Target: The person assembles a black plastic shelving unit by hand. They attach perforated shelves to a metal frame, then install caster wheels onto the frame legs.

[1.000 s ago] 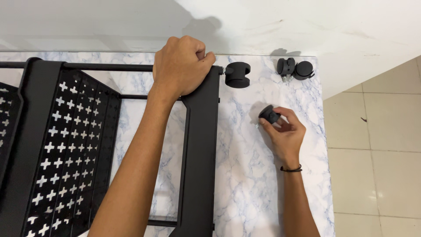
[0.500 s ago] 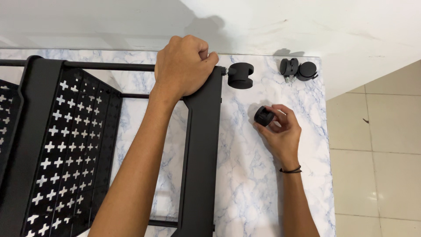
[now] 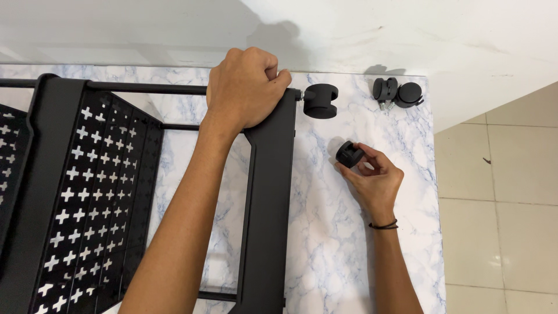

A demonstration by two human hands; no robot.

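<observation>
Marble top [image 3: 349,256]: castor fitting, one castor [image 3: 320,100] already on the frame [image 3: 268,192].
Left hand [image 3: 247,87] clenched on the frame; right hand [image 3: 375,177] pinches a loose castor [image 3: 349,154] (stem hidden); next, judge alignment with a socket.

A matt black metal rack frame [image 3: 268,192] with a cross-perforated panel [image 3: 87,197] is seen on a smooth, glossy white-and-blue marbled tabletop [image 3: 331,232]. Black plastic caster wheels [image 3: 397,93] look faintly shiny; glossy cream floor tiles [image 3: 500,215] are shown.
</observation>
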